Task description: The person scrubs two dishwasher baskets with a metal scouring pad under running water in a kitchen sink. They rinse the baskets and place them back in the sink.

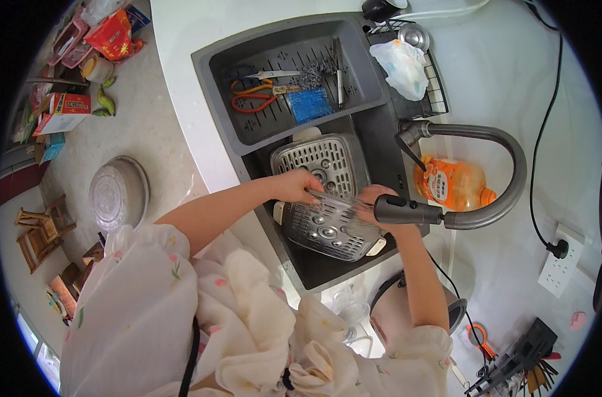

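My left hand [301, 186] is over the sink, its thumb and fingers pinched at the upper edge of a perforated metal steamer tray [328, 232] with cream side handles. My right hand [377, 196] is at the right side of that tray, partly hidden by the pull-out faucet head [407, 211]; its grip cannot be made out. Clear streaks of what looks like running water [343, 201] pass from the faucet head between my hands. Behind lies a second perforated metal tray [318, 151], also in the dark sink basin [377, 149].
A grey drain basket [261, 126] across the sink's far part holds scissors [253, 101], steel wool [313, 74] and a blue scouring pad [311, 105]. An orange detergent bottle [454, 183] stands behind the curved faucet. A pinkish pot [392, 307] sits on the near counter.
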The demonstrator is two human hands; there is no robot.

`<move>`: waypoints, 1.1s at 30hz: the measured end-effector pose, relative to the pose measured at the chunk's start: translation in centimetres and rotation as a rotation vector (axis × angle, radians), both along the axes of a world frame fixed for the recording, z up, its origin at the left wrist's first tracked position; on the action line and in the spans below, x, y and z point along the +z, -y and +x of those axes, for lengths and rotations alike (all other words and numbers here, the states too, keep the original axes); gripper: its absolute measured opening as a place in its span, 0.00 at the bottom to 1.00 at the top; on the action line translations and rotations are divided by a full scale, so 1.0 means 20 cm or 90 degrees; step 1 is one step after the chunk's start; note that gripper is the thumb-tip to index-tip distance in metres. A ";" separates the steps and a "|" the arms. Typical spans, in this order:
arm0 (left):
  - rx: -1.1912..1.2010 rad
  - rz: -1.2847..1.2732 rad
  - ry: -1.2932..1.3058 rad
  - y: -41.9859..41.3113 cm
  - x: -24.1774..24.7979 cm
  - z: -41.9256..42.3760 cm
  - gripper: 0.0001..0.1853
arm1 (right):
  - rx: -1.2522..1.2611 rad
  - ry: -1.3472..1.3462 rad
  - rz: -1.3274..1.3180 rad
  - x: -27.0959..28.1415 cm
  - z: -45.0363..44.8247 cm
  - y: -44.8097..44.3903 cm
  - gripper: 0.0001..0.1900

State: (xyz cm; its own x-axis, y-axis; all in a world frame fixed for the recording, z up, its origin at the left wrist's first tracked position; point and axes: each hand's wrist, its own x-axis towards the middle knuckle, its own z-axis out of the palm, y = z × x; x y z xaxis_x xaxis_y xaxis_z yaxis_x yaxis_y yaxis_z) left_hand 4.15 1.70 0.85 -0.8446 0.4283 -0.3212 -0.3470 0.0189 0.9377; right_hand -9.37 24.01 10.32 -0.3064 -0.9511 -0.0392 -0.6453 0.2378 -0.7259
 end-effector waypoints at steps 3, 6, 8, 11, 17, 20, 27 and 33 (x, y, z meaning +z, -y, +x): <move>0.041 0.060 0.077 0.00 -0.01 0.01 0.11 | -0.179 0.030 0.188 0.00 -0.10 -0.25 0.15; 0.077 0.116 0.146 0.02 -0.01 0.01 0.11 | -0.175 0.044 0.204 -0.01 -0.10 -0.27 0.16; 0.105 0.136 0.162 0.03 -0.02 0.01 0.11 | -0.137 -0.082 0.039 -0.05 -0.07 -0.23 0.11; 0.147 0.161 0.162 0.04 -0.08 0.07 0.12 | -0.203 -0.089 0.104 -0.08 0.02 -0.04 0.06; -0.098 0.096 0.080 0.02 -0.04 0.01 0.20 | -0.075 -0.114 0.010 -0.15 0.03 0.25 0.03; -0.020 -0.119 0.067 -0.09 -0.05 -0.09 0.21 | -0.073 -0.117 -0.001 -0.17 0.11 0.38 0.05; 0.160 0.046 0.146 -0.10 0.04 -0.10 0.15 | -0.418 -0.284 -0.192 -0.37 0.19 0.32 0.16; 0.204 0.041 0.202 -0.16 -0.03 -0.03 0.20 | -0.549 -0.182 -0.159 -0.51 0.25 0.21 0.19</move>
State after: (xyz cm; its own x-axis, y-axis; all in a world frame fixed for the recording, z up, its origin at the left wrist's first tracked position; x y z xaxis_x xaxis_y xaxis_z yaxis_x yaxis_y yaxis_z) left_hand 3.50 5.00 0.29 -0.8017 0.1883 -0.5672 -0.5964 -0.1907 0.7797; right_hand -4.28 19.89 0.04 -0.8754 -0.3624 0.3200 -0.4802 0.5756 -0.6619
